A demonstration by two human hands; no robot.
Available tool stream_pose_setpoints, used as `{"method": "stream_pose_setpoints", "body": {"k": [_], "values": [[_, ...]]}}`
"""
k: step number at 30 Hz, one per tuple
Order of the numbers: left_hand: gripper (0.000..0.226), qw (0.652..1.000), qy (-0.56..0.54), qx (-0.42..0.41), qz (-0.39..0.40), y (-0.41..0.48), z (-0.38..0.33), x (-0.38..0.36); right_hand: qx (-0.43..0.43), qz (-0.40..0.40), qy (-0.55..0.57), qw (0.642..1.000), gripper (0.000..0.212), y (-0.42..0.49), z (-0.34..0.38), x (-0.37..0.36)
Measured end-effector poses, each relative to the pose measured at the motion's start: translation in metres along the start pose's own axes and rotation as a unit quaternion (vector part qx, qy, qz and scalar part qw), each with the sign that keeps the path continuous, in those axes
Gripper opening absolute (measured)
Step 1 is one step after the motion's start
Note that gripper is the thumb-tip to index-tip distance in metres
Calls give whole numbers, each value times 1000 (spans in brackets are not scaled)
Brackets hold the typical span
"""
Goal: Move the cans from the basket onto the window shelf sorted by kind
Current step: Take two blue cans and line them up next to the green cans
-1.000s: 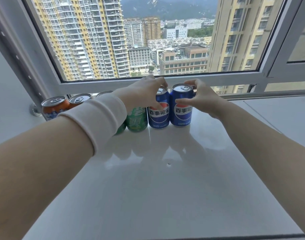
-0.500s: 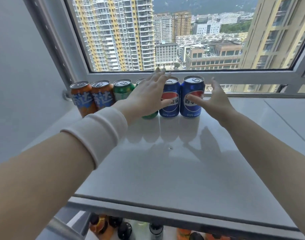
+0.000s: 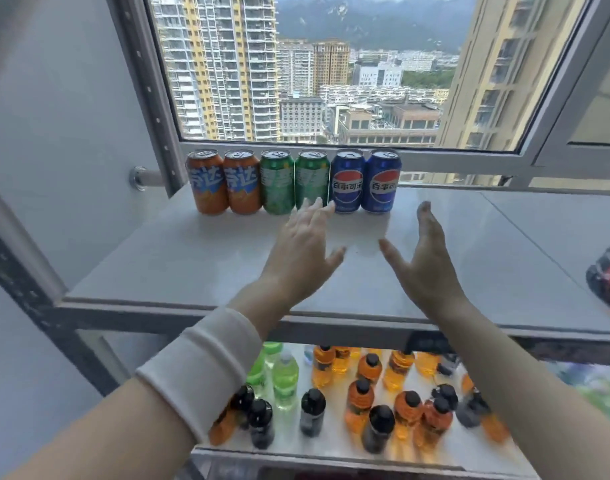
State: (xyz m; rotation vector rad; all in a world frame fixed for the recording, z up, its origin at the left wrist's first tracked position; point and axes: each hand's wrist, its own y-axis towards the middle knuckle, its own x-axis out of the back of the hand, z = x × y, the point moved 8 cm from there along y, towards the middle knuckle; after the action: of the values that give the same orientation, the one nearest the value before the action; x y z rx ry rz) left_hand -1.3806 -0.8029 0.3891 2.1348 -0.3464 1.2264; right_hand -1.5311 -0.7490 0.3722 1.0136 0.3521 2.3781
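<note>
Six cans stand upright in a row against the window on the white window shelf point(image 3: 165, 268). From the left come two orange cans point(image 3: 206, 181) point(image 3: 243, 181), two green cans point(image 3: 277, 181) point(image 3: 312, 180) and two blue cans point(image 3: 347, 181) point(image 3: 381, 181). My left hand point(image 3: 305, 249) hovers over the shelf in front of the green and blue cans, fingers straight, holding nothing. My right hand point(image 3: 424, 254) is held edge-on to the right of it, fingers spread, also empty. Both hands are apart from the cans. A dark basket edge point(image 3: 608, 275) shows at the far right.
A lower shelf point(image 3: 331, 452) under the window shelf carries several bottles with orange, green and dark contents. The grey window frame point(image 3: 151, 98) rises at the left behind the cans. A white wall point(image 3: 54, 133) closes the left side.
Both hands have let go of the two blue cans and drawn back toward me with fingers opened. The camera has pulled back and tilted down, revealing the lower shelf of bottles.
</note>
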Motion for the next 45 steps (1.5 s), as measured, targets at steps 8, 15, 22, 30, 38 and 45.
{"method": "stream_pose_setpoints", "body": {"k": [8,15,22,30,38,45], "values": [[63,1000,-10,-15,12,-96,-16,0,11,1,-42,999,75,-105,33,0],[58,998,-57,0,4,-183,-43,-20,23,32,-49,998,70,-196,29,1],[59,995,-70,24,61,-274,-75,-75,-33,68,-69,995,68,-305,-33,19],[57,990,-66,60,111,-341,-79,-111,-117,122,-81,982,70,-387,-81,17],[57,972,-76,93,201,-411,-68,-172,-218,155,-66,961,69,-467,-120,-14],[54,939,-86,168,287,-456,-52,-235,-292,233,-82,924,68,-501,-175,-32]]}}
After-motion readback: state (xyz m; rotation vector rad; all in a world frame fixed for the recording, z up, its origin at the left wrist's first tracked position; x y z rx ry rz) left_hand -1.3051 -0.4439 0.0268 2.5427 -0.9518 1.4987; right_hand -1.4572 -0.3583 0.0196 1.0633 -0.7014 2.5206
